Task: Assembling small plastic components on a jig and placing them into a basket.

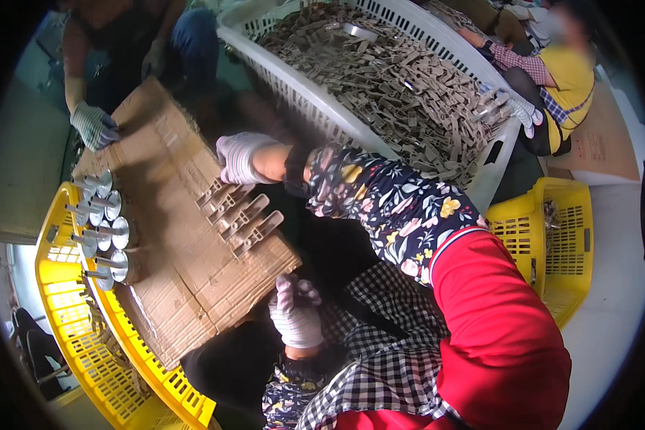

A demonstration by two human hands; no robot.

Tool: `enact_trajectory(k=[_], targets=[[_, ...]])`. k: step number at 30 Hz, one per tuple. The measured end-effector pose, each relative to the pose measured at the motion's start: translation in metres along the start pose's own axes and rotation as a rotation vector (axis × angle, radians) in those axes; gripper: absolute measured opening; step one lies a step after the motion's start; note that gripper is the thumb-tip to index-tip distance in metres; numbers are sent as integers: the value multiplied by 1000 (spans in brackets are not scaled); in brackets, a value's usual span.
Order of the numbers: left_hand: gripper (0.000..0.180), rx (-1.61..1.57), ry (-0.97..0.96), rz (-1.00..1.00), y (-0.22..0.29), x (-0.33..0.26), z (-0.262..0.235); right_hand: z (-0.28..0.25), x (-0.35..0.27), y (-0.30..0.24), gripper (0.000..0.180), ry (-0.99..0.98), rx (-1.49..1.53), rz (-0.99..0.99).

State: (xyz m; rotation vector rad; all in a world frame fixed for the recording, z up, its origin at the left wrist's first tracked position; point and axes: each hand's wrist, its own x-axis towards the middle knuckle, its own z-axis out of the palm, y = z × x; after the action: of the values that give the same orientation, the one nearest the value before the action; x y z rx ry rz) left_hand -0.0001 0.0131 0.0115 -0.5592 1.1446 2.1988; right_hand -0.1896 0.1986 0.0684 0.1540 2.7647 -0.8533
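A sheet of brown corrugated cardboard point(186, 265) lies across a yellow crate point(79, 337). On it sits a short row of several brown plastic pieces point(240, 218). My right hand point(238, 158), in a striped knit glove, reaches over from the right, and its curled fingers close on the upper end of that row. My left hand point(295, 312), also gloved, hangs with curled fingers just below the cardboard's right corner. Whether it holds anything is hidden. Shiny metal cylinder parts point(102, 226) stand in rows at the cardboard's left edge.
A large white basket point(294, 100) heaped with brown plastic pieces point(387, 79) stands behind. One co-worker's gloved hand point(93, 126) presses the cardboard's far corner. Another person's gloved hand point(517, 109) reaches into the basket at the right. A second yellow crate point(559, 236) sits on the right.
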Motion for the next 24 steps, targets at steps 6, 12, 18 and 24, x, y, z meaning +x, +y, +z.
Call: enact_trajectory(k=[6,12,18,24], targets=[[23,-17,-4,-18,1,-1,9,-93,-56,57,44,414,-26,-130],[22,-50,19,0,4,-1,-10,-113,-119,223,61,141,-385,699],[26,-30,-40,-83,3,6,-8,-51,-136,434,36,166,-520,1026],[25,-69,-20,-123,9,-1,-6,-108,-152,367,39,276,-667,947]])
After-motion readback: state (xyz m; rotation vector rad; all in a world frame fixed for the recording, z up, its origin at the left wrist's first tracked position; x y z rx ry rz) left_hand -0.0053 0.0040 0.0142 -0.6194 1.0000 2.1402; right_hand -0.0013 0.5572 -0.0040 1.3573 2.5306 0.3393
